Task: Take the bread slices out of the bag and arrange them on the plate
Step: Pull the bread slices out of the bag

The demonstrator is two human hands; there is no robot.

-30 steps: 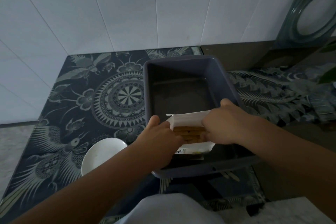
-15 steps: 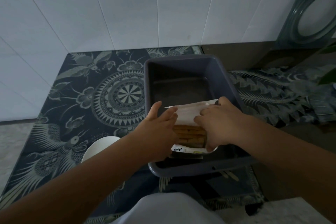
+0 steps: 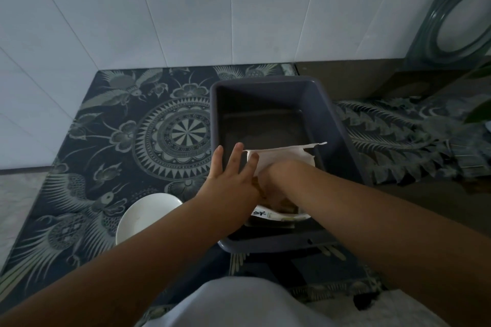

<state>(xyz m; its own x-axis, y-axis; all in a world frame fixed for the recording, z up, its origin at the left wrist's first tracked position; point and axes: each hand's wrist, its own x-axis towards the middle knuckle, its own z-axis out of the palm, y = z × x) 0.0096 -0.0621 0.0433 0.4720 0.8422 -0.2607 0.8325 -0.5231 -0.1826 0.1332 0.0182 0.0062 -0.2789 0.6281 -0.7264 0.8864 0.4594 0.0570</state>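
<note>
Patterned dark cloth (image 3: 87, 167) covers the counter, mandala print and bird motifs, white tiled wall (image 3: 159, 8) behind it. Grey rectangular tub (image 3: 337, 125) sits on the cloth, landmark for everything else; far half of the tub bare and dark inside. Dark framed round mirror (image 3: 457, 16) leans on the wall, right of the tub and further back. White plate (image 3: 143, 215) lies on the cloth just left of the tub's near-left corner, partly hidden under the left forearm, nothing on it. White bread bag (image 3: 281, 156) lies inside the tub's near half, mouth flap raised toward the tub's far end, printed label end toward the tub's near wall. Left hand (image 3: 231, 183) rests over the tub's left wall and the bag's left edge, fingers spread and straight, not closed on anything, fingertips touching the bag flap. Right hand (image 3: 276, 180) reaches into the bag mouth, fingers hidden inside, so cannot tell whether it grips a slice. Bread slices (image 3: 288, 208) only show as a brown strip in the bag below the right wrist, inside the tub's near end.
</note>
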